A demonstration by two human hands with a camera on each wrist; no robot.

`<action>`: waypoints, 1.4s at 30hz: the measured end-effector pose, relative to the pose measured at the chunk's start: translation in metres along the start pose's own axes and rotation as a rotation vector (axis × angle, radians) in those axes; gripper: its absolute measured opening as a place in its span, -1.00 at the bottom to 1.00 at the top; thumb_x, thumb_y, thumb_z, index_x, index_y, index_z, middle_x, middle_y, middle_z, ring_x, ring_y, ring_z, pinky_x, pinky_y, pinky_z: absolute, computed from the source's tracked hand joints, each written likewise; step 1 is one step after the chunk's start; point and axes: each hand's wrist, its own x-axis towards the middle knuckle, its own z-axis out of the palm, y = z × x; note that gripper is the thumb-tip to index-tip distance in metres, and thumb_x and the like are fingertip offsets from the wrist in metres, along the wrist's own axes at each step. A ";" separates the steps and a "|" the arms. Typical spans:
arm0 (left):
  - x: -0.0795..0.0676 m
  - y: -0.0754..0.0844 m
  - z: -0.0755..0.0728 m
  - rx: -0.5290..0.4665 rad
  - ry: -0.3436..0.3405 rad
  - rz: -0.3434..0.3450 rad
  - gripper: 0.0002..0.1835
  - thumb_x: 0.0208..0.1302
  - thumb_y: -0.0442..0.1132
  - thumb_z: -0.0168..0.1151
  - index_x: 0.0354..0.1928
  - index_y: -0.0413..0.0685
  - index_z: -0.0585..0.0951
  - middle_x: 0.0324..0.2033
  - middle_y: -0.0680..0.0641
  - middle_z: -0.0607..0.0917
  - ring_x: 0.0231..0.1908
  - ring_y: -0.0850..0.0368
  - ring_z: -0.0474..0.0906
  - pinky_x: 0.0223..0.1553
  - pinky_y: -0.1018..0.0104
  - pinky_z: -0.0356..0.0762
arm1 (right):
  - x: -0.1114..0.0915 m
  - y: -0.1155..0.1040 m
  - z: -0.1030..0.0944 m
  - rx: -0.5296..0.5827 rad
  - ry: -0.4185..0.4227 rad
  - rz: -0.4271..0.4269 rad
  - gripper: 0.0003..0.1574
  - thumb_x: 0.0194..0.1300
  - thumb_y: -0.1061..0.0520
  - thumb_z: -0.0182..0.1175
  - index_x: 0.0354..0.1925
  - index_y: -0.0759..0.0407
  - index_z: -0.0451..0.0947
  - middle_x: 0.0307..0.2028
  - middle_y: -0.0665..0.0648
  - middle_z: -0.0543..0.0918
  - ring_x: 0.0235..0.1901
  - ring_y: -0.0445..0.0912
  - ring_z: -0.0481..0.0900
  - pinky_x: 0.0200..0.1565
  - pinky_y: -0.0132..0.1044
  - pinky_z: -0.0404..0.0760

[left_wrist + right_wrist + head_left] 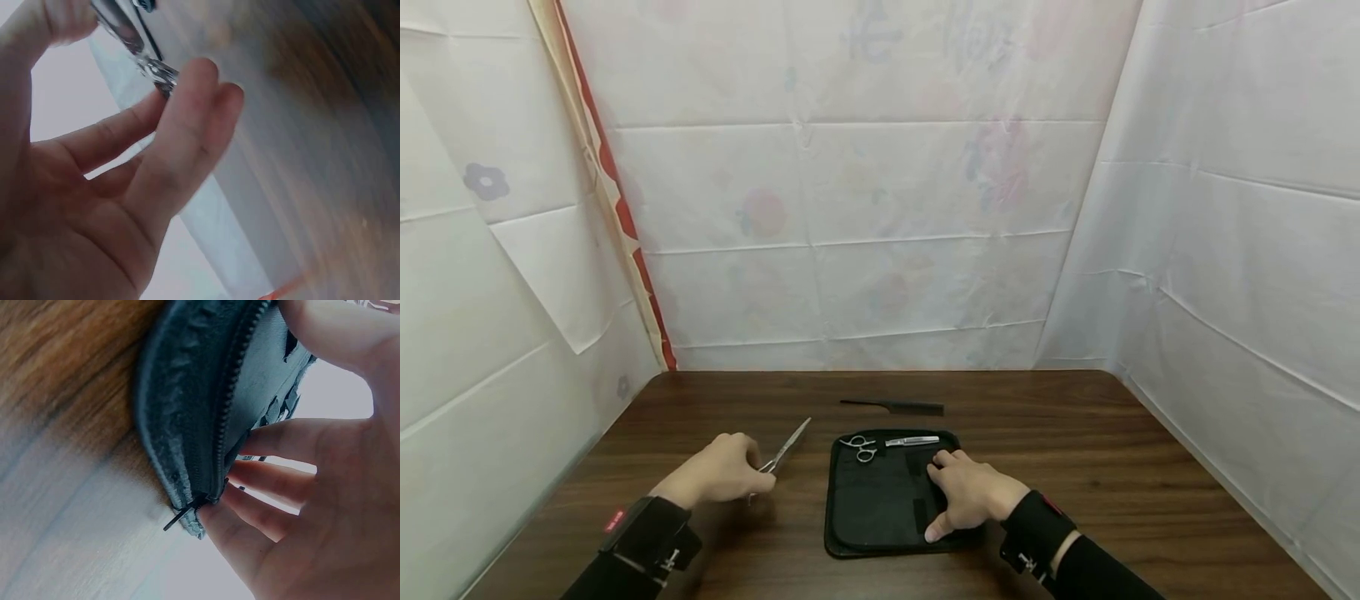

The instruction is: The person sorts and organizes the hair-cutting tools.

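My left hand (730, 468) pinches a pair of silver scissors (788, 444) by the handle end, the blades pointing up and away over the table left of the case. In the left wrist view, the metal handle (122, 28) is between thumb and fingertips. My right hand (967, 490) rests on the right side of a black zip case (872, 508), fingers spread. The case's zipper (222, 419) and its pull (181, 515) show close to those fingers in the right wrist view. Another pair of scissors (912, 441) lies along the case's far edge, its finger loops to the left.
Behind the case a black tail comb (913, 408) lies on the brown wooden table (1075, 467). White patterned sheets (880, 208) stand as walls at the back and both sides, with a red-edged strip (617, 192) at the back left corner.
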 end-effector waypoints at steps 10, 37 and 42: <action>0.000 0.004 0.003 -0.253 -0.080 0.084 -0.77 0.26 -0.10 0.33 -0.26 -0.14 0.68 -0.48 0.00 0.72 -0.48 0.09 0.70 -0.28 0.17 0.56 | 0.000 -0.001 0.002 0.003 -0.005 -0.001 0.21 0.03 -0.40 0.47 0.44 0.22 0.38 0.38 0.17 0.37 0.37 0.11 0.31 0.16 0.11 0.53; 0.008 0.029 0.015 -0.928 -0.069 0.114 -0.60 0.54 -0.20 0.11 0.07 -0.53 0.53 -0.06 -0.31 0.63 -0.06 -0.10 0.72 0.05 0.12 0.64 | -0.003 0.003 0.002 0.068 0.009 -0.001 0.23 0.01 -0.38 0.49 0.45 0.24 0.36 0.43 0.18 0.32 0.42 0.14 0.25 0.20 0.22 0.46; 0.007 0.037 0.019 -0.991 -0.074 0.124 -0.57 0.53 -0.21 0.12 0.13 -0.56 0.47 -0.01 -0.31 0.60 -0.03 -0.08 0.70 0.07 0.17 0.62 | -0.004 0.005 0.003 0.087 0.010 0.005 0.24 0.02 -0.37 0.50 0.46 0.24 0.35 0.44 0.19 0.31 0.44 0.14 0.23 0.21 0.21 0.46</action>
